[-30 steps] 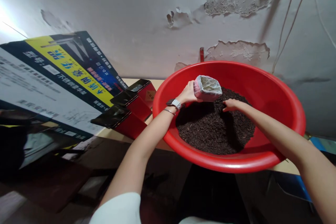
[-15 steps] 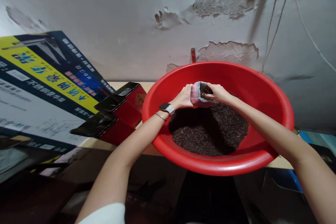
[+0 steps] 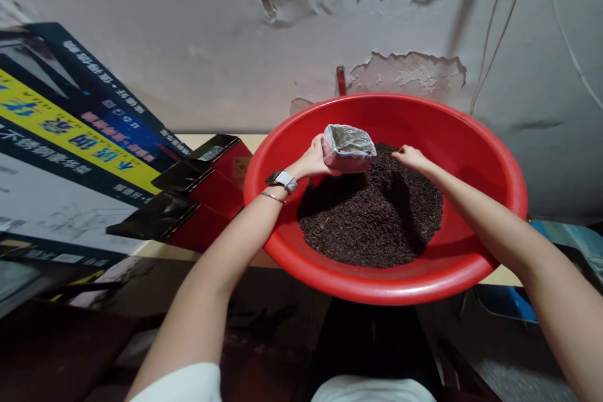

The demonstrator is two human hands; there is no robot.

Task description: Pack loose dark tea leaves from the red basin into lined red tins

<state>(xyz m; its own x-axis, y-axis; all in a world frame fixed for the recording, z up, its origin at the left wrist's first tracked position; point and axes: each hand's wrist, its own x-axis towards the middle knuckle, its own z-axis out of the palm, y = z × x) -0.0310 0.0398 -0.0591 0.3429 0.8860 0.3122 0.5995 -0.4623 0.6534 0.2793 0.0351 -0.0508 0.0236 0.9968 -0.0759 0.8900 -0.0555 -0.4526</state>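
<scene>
My left hand [image 3: 315,161] grips a small pinkish box [image 3: 349,163] by its left end, above the pile in the basin. A clear plastic bag [image 3: 349,138] lines the box, its mouth folded out over the rim; the inside looks greyish. My right hand [image 3: 411,157] is apart from the box, with fingers curled together just over the right part of the pile; what they may hold is hidden. The pile [image 3: 367,232] is of dark brown loose bits, like tea leaves. It lies in a large red plastic basin [image 3: 386,292].
Left of the basin stand red and black open boxes [image 3: 207,201] on a light wooden table [image 3: 188,251]. Behind them leans a large printed carton [image 3: 70,138]. A peeling wall [image 3: 226,44] rises behind the basin, with cables [image 3: 502,31] hanging at right.
My right hand has come out of the box and moved right, over the pile. The box has tilted, showing its lining; the dark bits seen in its mouth before no longer show.
</scene>
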